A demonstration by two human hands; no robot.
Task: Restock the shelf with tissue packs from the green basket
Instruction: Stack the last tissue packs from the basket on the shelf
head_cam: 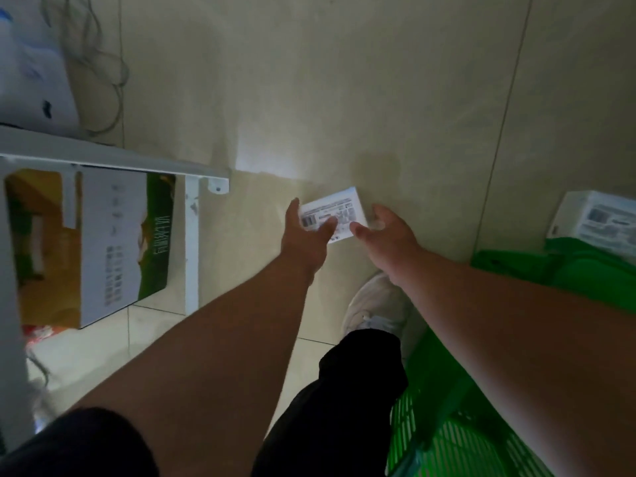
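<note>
Tissue pack held between both hands above floor. Left hand pinches left end; right hand grips right end. Green basket lower right.

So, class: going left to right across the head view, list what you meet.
Cardboard box under the shelf → left hand → tissue pack held between both hands → right hand → green basket → second tissue pack.
</note>
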